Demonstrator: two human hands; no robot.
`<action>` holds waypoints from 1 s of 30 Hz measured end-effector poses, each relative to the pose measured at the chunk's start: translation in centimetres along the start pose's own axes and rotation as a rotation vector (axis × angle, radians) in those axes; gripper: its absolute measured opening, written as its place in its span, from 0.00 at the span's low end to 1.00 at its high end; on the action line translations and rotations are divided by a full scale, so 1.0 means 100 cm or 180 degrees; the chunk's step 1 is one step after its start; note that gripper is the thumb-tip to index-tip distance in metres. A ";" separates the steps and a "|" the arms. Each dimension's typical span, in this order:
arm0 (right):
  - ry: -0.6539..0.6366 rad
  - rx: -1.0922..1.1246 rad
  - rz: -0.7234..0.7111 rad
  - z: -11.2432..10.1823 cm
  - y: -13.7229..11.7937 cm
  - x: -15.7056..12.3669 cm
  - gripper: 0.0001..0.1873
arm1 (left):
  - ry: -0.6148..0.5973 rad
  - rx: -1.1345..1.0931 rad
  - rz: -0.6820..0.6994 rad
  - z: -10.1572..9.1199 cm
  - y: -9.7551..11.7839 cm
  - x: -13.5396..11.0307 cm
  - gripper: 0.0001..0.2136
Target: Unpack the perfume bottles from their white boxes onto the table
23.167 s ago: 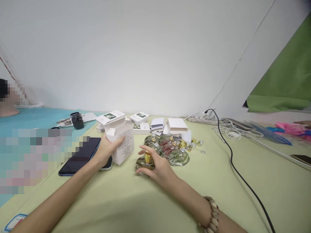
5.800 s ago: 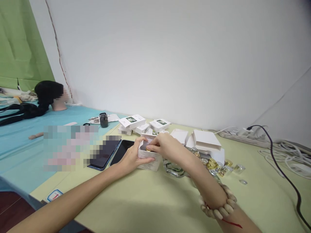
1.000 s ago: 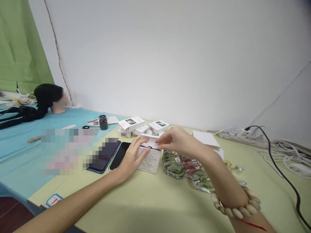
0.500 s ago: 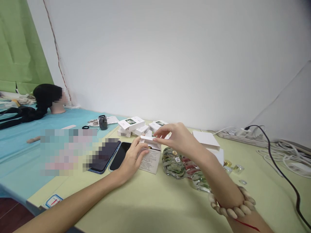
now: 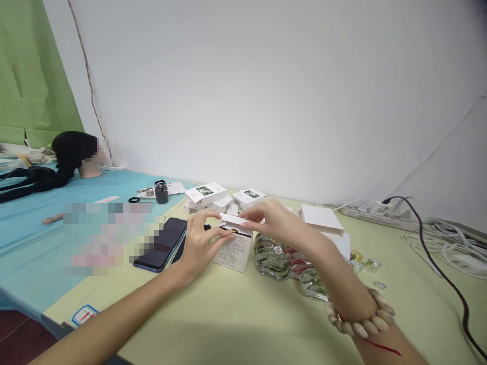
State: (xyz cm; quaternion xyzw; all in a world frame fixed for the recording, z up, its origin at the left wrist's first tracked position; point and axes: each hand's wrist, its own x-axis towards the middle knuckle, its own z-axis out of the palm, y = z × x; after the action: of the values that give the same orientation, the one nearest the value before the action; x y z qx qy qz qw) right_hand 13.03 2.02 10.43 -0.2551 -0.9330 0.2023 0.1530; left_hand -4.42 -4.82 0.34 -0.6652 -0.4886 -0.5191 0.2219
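Observation:
A small white box [image 5: 233,255] with fine print stands on the table, its top flap [image 5: 233,219] raised. Something dark with a bit of gold shows in the opening. My left hand [image 5: 201,235] grips the box's left side, index finger at the flap and thumb by the opening. My right hand [image 5: 272,220] pinches the flap's right end between thumb and fingers. Just right of the box lie clear ribbed bottles, one with green contents [image 5: 272,259] and one with red contents [image 5: 297,257]; another green one [image 5: 315,284] is partly behind my right forearm.
Printed white boxes [image 5: 207,193] are piled behind my hands. Two phones, one in front [image 5: 162,244], lie left. A larger white box [image 5: 322,218], gold and clear caps [image 5: 373,263] and cables [image 5: 437,248] are right. A jar [image 5: 161,192] and mannequin head [image 5: 78,152] stand on blue cloth.
My left hand has shifted slightly left and its fingers have lifted, showing more of the box's opening. The right hand has dropped a little with the flap. The front phone has moved slightly left.

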 end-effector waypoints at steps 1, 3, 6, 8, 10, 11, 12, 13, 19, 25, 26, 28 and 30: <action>-0.0046 0.0001 -0.0014 0.000 0.000 0.000 0.11 | 0.0024 0.0084 0.0003 -0.001 0.001 0.000 0.03; -0.0097 -0.0004 -0.0057 -0.001 -0.001 -0.001 0.10 | 0.0011 0.0191 -0.0020 -0.001 0.002 0.001 0.03; -0.0101 0.0030 -0.0082 -0.001 -0.001 -0.002 0.10 | -0.0061 0.0222 -0.0019 -0.001 0.003 -0.001 0.03; -0.0119 0.0090 -0.0056 0.000 -0.001 -0.002 0.13 | -0.0171 0.0154 0.0012 0.000 0.003 -0.002 0.03; -0.0142 0.0122 -0.0048 0.001 0.000 -0.002 0.15 | -0.0299 0.0048 0.0052 0.000 0.002 -0.003 0.04; -0.0149 0.0119 -0.0055 0.001 0.000 -0.001 0.15 | -0.0340 0.0001 0.0077 0.000 0.001 -0.003 0.04; -0.0140 0.0104 -0.0064 0.001 0.001 -0.001 0.14 | -0.0363 -0.0029 0.0096 0.000 0.001 -0.002 0.03; -0.0126 0.0082 -0.0072 0.002 0.001 -0.001 0.14 | -0.0365 -0.0042 0.0109 0.000 0.001 -0.002 0.03; -0.0099 -0.0029 -0.0162 0.002 0.003 -0.001 0.12 | -0.0324 -0.0066 0.0129 -0.001 -0.001 0.000 0.04; -0.0101 -0.0034 -0.0129 0.003 0.005 0.000 0.14 | -0.0561 -0.0161 0.0051 0.001 0.002 -0.001 0.05; -0.0102 -0.0032 -0.0093 0.003 0.004 0.000 0.14 | -0.0594 -0.0150 0.0041 0.001 0.002 -0.001 0.06; -0.0111 -0.0021 -0.0034 0.002 0.004 -0.001 0.15 | -0.0620 -0.0103 0.0026 0.001 0.003 -0.002 0.07; -0.0117 -0.0006 -0.0017 0.002 0.003 -0.002 0.14 | -0.0631 -0.0061 0.0020 0.001 0.004 -0.002 0.08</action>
State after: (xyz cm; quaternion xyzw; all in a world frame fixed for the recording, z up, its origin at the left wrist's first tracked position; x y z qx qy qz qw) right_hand 13.22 2.12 10.09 -0.2489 -0.9366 0.2056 0.1361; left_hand -3.99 -4.97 0.20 -0.7169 -0.5011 -0.4547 0.1678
